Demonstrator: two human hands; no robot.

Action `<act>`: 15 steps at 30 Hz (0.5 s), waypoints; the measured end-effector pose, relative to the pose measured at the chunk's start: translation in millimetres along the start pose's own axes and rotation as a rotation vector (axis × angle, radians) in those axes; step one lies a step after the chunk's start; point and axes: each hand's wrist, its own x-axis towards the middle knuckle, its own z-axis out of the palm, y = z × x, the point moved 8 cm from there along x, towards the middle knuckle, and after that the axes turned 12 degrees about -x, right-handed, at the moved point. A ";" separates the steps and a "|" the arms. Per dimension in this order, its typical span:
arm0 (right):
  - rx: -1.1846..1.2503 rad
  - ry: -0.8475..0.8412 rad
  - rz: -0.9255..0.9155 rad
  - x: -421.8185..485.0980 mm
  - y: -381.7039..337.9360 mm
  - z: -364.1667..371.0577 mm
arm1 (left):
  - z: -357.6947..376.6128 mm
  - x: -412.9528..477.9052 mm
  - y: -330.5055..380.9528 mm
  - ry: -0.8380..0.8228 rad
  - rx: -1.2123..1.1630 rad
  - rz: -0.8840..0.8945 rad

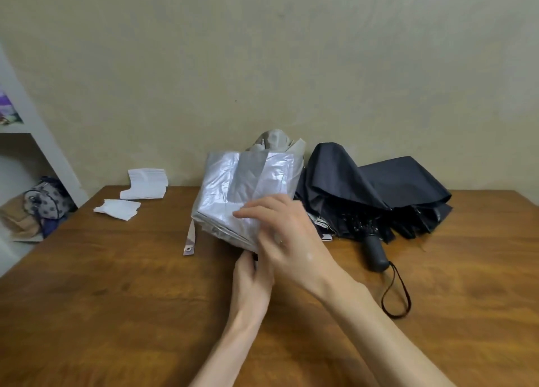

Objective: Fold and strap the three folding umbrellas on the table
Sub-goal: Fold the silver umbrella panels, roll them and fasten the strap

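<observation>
Silver crinkled-fabric folding umbrella (248,182) is held mid-frame over the brown wooden table (116,284). Canopy loose, not strapped, and a beige outer side shows at its top. Its beige strap with a metal snap (191,242) hangs off the lower left edge; cannot tell if the end touches the wood.

Left hand (250,275) grips the umbrella's lower end from below, fingers curled round it, and the part inside the grip is mostly hidden. Right hand (291,235) lies on the silver pleats with fingers fairly straight, pressing flat and grasping nothing.

Black folding umbrella (350,188) lies on the table just right of the silver one, canopy loose. Its stubby black handle (376,255) points toward the camera and a dark wrist loop (396,296) trails on the wood. More dark fabric (414,179) sits behind it; cannot tell if it is a separate umbrella.

White paper stacks (140,188) at the back left edge. White shelf (43,141) at far left holds a patterned bag (46,200).
</observation>
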 end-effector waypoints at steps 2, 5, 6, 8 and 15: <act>-0.198 0.097 -0.025 0.2 0.9 -9.0 | 0.5 -2.4 3.5 -0.017 -0.034 0.019; -0.352 0.133 -0.022 0.2 2.6 -17.5 | 1.1 -5.5 2.1 -0.033 0.026 0.029; -0.391 0.121 -0.032 0.6 2.7 -17.4 | 1.8 -6.7 4.1 -0.037 0.059 0.048; -0.493 0.077 -0.064 0.4 1.9 -12.7 | 8.8 -5.8 8.9 -0.095 0.109 0.095; -0.679 -0.061 -0.083 -3.3 0.5 5.9 | 20.5 -10.4 18.2 -0.164 0.257 0.189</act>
